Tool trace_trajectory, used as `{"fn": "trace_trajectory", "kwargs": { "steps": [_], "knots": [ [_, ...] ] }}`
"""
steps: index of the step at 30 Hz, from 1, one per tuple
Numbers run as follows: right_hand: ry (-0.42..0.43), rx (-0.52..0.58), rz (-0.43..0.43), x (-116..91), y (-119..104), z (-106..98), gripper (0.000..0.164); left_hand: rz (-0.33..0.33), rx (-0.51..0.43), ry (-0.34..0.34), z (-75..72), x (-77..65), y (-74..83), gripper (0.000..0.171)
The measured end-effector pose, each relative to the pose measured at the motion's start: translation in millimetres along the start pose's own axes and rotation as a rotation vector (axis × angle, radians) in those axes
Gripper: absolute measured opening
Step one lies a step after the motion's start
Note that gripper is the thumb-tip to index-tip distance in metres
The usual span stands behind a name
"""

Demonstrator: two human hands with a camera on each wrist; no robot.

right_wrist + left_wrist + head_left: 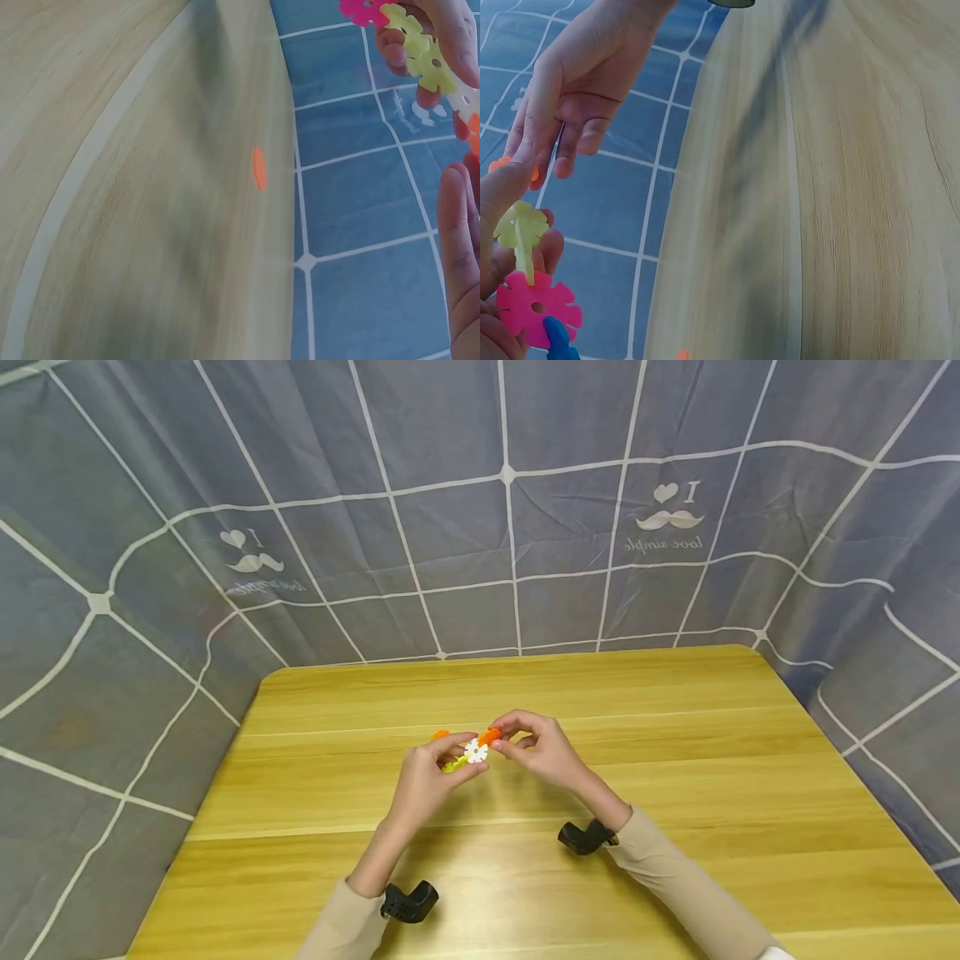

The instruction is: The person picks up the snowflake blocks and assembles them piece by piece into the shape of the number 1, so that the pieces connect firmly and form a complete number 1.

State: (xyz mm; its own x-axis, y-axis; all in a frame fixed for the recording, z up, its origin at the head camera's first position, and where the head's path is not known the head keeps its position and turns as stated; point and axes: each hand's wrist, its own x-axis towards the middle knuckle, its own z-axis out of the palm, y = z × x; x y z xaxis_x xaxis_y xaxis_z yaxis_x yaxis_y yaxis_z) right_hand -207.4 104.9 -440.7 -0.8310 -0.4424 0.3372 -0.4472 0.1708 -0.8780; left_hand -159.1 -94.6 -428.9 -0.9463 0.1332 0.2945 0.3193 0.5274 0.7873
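Above the middle of the table, my left hand [426,783] grips a chain of notched plastic snowflake discs. Yellow discs [427,64] are slotted together, with a pink disc [538,309] and a blue disc [559,343] at one end. At the other end a white disc [476,751] faces the head camera, between the two hands. From the right, the fingertips of my right hand [546,750] pinch an orange disc [490,737] at the white disc's edge. Fingers partly hide the chain in each view.
One loose orange disc [259,168] lies on the wooden table [637,710], beyond the left hand. A grey curtain [450,543] with white lines stands behind the table and along its sides. Each wrist wears a black camera mount [409,902].
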Motion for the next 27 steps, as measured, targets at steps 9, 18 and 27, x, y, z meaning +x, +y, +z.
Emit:
{"fn": "trace_trajectory", "kwargs": {
  "steps": [9,18,27],
  "knots": [
    [0.000,0.046,0.034,12.9,7.6,9.4,0.023,-0.050,0.003,0.079,-21.5,-3.9,-10.9,0.035],
    [-0.025,-0.100,0.112,31.4,22.6,28.9,0.020,-0.090,0.024,0.123,-38.0,-7.5,-19.0,0.035],
    [-0.053,-0.206,0.229,54.9,34.4,53.3,0.021,-0.097,0.014,0.150,-46.2,-8.5,-22.7,0.037]
  ]
}}
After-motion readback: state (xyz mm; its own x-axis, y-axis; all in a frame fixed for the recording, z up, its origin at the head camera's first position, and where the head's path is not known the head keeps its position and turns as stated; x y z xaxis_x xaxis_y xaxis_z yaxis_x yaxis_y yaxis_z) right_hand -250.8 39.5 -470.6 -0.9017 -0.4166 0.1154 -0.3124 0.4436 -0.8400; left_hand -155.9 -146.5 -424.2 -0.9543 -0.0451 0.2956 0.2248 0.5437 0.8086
